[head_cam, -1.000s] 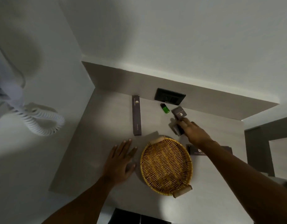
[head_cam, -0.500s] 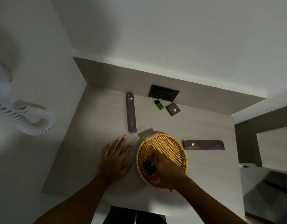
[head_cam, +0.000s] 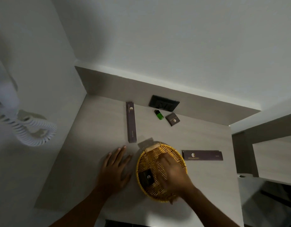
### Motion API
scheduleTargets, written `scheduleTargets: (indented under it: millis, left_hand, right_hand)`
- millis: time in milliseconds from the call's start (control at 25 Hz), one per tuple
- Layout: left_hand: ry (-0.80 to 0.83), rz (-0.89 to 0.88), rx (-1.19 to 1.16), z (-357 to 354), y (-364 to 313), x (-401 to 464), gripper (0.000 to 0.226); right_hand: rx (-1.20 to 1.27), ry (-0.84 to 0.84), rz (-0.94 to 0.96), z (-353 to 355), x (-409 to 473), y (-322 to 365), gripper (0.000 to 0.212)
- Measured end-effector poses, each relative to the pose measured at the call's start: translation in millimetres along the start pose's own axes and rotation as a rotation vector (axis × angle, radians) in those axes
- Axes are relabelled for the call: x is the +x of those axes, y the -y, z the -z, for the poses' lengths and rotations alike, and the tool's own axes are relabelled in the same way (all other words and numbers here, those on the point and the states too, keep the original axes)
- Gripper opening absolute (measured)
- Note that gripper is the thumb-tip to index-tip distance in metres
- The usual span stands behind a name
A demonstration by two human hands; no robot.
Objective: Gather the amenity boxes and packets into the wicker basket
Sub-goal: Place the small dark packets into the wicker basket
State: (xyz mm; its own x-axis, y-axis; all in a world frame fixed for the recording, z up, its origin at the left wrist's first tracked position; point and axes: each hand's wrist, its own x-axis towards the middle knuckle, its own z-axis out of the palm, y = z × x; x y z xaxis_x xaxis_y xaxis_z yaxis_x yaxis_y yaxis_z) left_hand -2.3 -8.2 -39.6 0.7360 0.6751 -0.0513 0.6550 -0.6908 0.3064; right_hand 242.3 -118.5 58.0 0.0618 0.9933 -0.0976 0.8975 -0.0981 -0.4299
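Note:
A round wicker basket [head_cam: 147, 154] sits on the pale counter, with a small dark square box [head_cam: 146, 177] lying in its left part. My right hand [head_cam: 172, 172] hovers over the basket's right side, blurred, fingers spread, holding nothing. My left hand [head_cam: 116, 167] rests flat on the counter just left of the basket. A long dark box [head_cam: 131, 122] lies behind my left hand. Another long dark box [head_cam: 202, 155] lies right of the basket. A small dark square box [head_cam: 172, 119] sits near the back wall.
A small green bottle [head_cam: 159, 114] lies beside a black wall socket [head_cam: 164, 103] at the back. A white coiled cord [head_cam: 33, 128] hangs on the left wall. The counter [head_cam: 95, 131] ends at a dark gap on the right.
My right hand took a small dark box from the back of the counter, carried it into the basket and let it go. The hand now lifts toward the right. My left hand stays flat.

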Motion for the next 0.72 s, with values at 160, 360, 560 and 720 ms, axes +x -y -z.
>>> scheduleTargets:
  millis: [160, 360, 560, 720]
  left_hand:
    - [-0.019, -0.003, -0.009, -4, 3, 1, 0.072]
    - [-0.032, 0.050, -0.012, -3, 0, -1, 0.070]
    - [-0.016, 0.052, -0.004, -4, -1, -1, 0.073]
    - [0.018, 0.045, -0.001, 1, -1, 0, 0.073]
  right_hand:
    - [0.087, -0.300, -0.323, 33, 54, -49, 0.040]
    - [0.085, -0.129, -0.660, 32, 133, -107, 0.077]
    - [0.099, -0.118, -0.670, 22, 156, -121, 0.061]
    - [0.140, -0.186, -0.498, 58, 111, -106, 0.054]
